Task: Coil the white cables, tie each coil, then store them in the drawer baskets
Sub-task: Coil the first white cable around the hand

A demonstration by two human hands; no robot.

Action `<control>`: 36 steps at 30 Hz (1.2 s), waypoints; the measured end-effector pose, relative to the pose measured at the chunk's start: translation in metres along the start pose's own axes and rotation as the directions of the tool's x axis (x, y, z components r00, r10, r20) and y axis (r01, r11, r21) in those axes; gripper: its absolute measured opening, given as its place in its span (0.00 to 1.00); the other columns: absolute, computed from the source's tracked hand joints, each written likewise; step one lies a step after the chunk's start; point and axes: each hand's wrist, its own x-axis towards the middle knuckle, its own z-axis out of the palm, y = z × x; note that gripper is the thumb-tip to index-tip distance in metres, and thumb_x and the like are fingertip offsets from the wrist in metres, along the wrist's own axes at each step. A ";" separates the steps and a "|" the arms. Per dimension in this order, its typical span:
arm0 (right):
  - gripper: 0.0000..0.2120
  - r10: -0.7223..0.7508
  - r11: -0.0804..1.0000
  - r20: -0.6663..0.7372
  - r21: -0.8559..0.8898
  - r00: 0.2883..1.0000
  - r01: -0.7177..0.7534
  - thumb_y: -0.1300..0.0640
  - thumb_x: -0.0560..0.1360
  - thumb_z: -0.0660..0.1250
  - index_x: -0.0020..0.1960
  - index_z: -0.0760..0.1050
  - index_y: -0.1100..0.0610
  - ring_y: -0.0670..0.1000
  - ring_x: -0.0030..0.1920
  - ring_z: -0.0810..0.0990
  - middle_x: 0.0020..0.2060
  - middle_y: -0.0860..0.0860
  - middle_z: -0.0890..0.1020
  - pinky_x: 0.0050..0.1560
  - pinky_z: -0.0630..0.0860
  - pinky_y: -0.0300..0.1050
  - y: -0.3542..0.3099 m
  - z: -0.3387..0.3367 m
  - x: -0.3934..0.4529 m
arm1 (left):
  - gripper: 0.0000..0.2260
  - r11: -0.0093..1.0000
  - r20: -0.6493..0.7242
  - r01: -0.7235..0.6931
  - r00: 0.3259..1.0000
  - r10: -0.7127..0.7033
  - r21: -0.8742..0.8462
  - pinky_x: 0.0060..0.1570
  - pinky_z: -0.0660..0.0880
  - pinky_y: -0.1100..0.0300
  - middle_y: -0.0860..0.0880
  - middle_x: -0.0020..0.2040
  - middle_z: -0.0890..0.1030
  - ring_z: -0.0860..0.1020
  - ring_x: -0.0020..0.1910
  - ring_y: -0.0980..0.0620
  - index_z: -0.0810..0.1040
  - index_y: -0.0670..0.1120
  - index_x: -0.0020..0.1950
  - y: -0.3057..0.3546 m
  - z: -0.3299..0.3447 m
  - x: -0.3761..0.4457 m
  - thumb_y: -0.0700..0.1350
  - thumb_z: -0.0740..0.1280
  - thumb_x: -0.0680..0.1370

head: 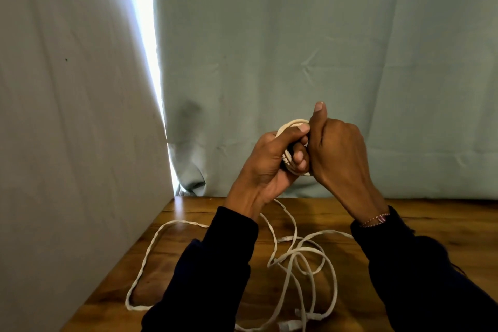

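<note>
A small coil of white cable (292, 125) is held up in the air above the wooden table (431, 221). My left hand (269, 162) grips the coil from the left, its thumb across the top. My right hand (338, 148) is closed on the coil's right side with the thumb pointing up. Most of the coil is hidden between the two hands. From the coil the cable hangs down to the table. More loose white cable (304, 267) lies there in tangled loops, with small connectors near the front edge. No drawer or basket is in view.
Pale green curtains (269, 48) hang right behind the table, with a bright gap of light at the left. A long cable loop (147, 259) reaches toward the table's left edge. Both forearms wear dark sleeves; a thin bracelet (376, 219) is on the right wrist.
</note>
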 end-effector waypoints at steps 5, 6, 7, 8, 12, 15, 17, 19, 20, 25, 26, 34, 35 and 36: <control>0.28 -0.027 1.000 0.049 0.006 0.998 0.027 0.54 0.87 0.46 0.29 0.65 0.55 0.48 0.23 0.69 0.22 0.48 0.68 0.30 0.63 0.38 0.017 0.003 0.005 | 0.14 0.849 -0.113 -0.078 0.981 0.160 0.522 0.38 0.75 0.55 0.45 0.31 0.80 0.77 0.30 0.50 0.81 0.41 0.41 0.000 -0.012 0.003 0.52 0.74 0.73; 0.27 -0.043 0.999 0.090 0.000 0.995 0.043 0.56 0.86 0.47 0.30 0.67 0.58 0.50 0.24 0.69 0.23 0.49 0.68 0.31 0.65 0.40 0.018 0.002 0.006 | 0.15 0.789 -0.084 -0.088 0.981 0.174 0.609 0.41 0.75 0.53 0.45 0.33 0.81 0.78 0.32 0.50 0.81 0.42 0.43 0.003 -0.016 0.002 0.54 0.73 0.72; 0.25 -0.068 0.997 0.138 -0.011 0.988 0.070 0.57 0.86 0.48 0.33 0.69 0.60 0.51 0.26 0.71 0.24 0.50 0.70 0.33 0.68 0.42 0.018 0.000 0.006 | 0.14 0.749 -0.039 -0.096 0.986 0.160 0.656 0.43 0.76 0.53 0.46 0.35 0.83 0.80 0.35 0.50 0.81 0.42 0.45 0.007 -0.019 0.001 0.54 0.72 0.73; 0.24 -0.103 0.994 0.181 -0.023 0.978 0.109 0.57 0.86 0.49 0.36 0.72 0.61 0.52 0.27 0.73 0.25 0.51 0.72 0.36 0.73 0.44 0.017 -0.003 0.006 | 0.13 0.706 0.017 -0.103 0.992 0.127 0.701 0.45 0.78 0.54 0.48 0.37 0.84 0.81 0.37 0.51 0.82 0.43 0.47 0.012 -0.022 -0.001 0.53 0.70 0.76; 0.22 -0.276 0.953 0.379 -0.008 0.883 0.302 0.54 0.86 0.48 0.44 0.77 0.57 0.51 0.29 0.77 0.30 0.51 0.79 0.44 0.81 0.51 0.012 -0.011 0.002 | 0.14 0.593 0.121 -0.051 0.989 -0.080 0.804 0.57 0.79 0.56 0.49 0.44 0.85 0.83 0.48 0.51 0.81 0.41 0.55 0.027 -0.033 -0.007 0.51 0.64 0.80; 0.23 -0.321 0.932 0.368 -0.042 0.873 0.361 0.51 0.86 0.46 0.47 0.76 0.59 0.50 0.27 0.72 0.27 0.50 0.73 0.37 0.80 0.52 0.010 -0.007 -0.001 | 0.12 0.744 0.188 0.008 0.966 -0.179 0.668 0.58 0.78 0.51 0.41 0.43 0.81 0.81 0.46 0.44 0.76 0.34 0.56 0.025 -0.041 -0.008 0.44 0.61 0.83; 0.25 -0.301 0.953 0.294 0.066 0.907 0.295 0.47 0.85 0.46 0.37 0.73 0.53 0.47 0.26 0.73 0.25 0.47 0.73 0.36 0.76 0.46 0.011 -0.006 0.000 | 0.09 0.842 0.211 0.028 0.963 -0.166 0.539 0.53 0.79 0.54 0.42 0.40 0.77 0.80 0.43 0.47 0.74 0.36 0.54 0.023 -0.040 -0.009 0.42 0.61 0.81; 0.26 -0.207 0.964 0.245 0.214 0.947 0.155 0.40 0.83 0.43 0.37 0.70 0.50 0.47 0.29 0.75 0.27 0.48 0.75 0.34 0.72 0.43 0.007 -0.008 -0.001 | 0.06 0.903 0.212 0.021 0.969 -0.124 0.430 0.49 0.80 0.57 0.43 0.37 0.75 0.79 0.41 0.49 0.74 0.38 0.51 0.022 -0.039 -0.008 0.40 0.61 0.80; 0.25 -0.165 0.958 0.216 0.268 0.962 0.104 0.38 0.81 0.43 0.42 0.70 0.52 0.49 0.31 0.76 0.30 0.50 0.76 0.33 0.73 0.45 0.006 -0.010 -0.001 | 0.05 0.919 0.210 0.013 0.972 -0.104 0.393 0.48 0.80 0.57 0.44 0.37 0.74 0.78 0.40 0.50 0.74 0.38 0.50 0.022 -0.037 -0.008 0.39 0.60 0.81; 0.21 0.053 0.912 0.251 0.382 0.966 -0.149 0.38 0.82 0.54 0.52 0.71 0.55 0.51 0.35 0.80 0.38 0.53 0.80 0.38 0.79 0.49 0.003 -0.011 0.003 | 0.10 0.941 0.146 0.004 0.988 -0.057 0.338 0.45 0.76 0.56 0.48 0.34 0.70 0.71 0.34 0.54 0.74 0.39 0.45 0.018 -0.025 -0.006 0.40 0.58 0.84; 0.21 0.115 0.881 0.313 0.406 0.943 -0.242 0.37 0.80 0.58 0.52 0.73 0.56 0.50 0.33 0.79 0.36 0.53 0.80 0.36 0.78 0.48 0.004 -0.011 0.004 | 0.10 0.930 0.116 -0.001 0.992 -0.044 0.367 0.47 0.74 0.54 0.49 0.33 0.71 0.71 0.33 0.54 0.74 0.40 0.45 0.015 -0.023 -0.004 0.40 0.58 0.84; 0.08 0.074 0.274 0.753 0.615 0.654 -0.739 0.57 0.80 0.66 0.50 0.79 0.62 0.43 0.25 0.72 0.29 0.50 0.74 0.28 0.75 0.36 0.016 -0.023 0.011 | 0.18 0.777 -0.020 -0.013 0.999 0.033 0.629 0.43 0.69 0.48 0.39 0.42 0.74 0.70 0.41 0.41 0.75 0.37 0.50 0.004 -0.024 0.006 0.52 0.60 0.82; 0.09 0.060 0.238 0.769 0.608 0.637 -0.757 0.57 0.80 0.65 0.52 0.78 0.62 0.42 0.24 0.69 0.28 0.49 0.72 0.28 0.74 0.35 0.016 -0.022 0.011 | 0.18 0.751 -0.032 -0.014 0.998 0.046 0.660 0.42 0.71 0.51 0.40 0.39 0.74 0.72 0.38 0.44 0.75 0.36 0.49 0.004 -0.026 0.006 0.52 0.60 0.83; 0.11 0.043 0.202 0.782 0.603 0.622 -0.772 0.54 0.81 0.64 0.54 0.76 0.62 0.42 0.24 0.66 0.28 0.48 0.69 0.27 0.72 0.35 0.016 -0.021 0.010 | 0.16 0.730 -0.039 -0.021 0.997 0.065 0.683 0.40 0.71 0.55 0.43 0.36 0.73 0.72 0.35 0.49 0.74 0.37 0.49 0.003 -0.028 0.007 0.51 0.59 0.84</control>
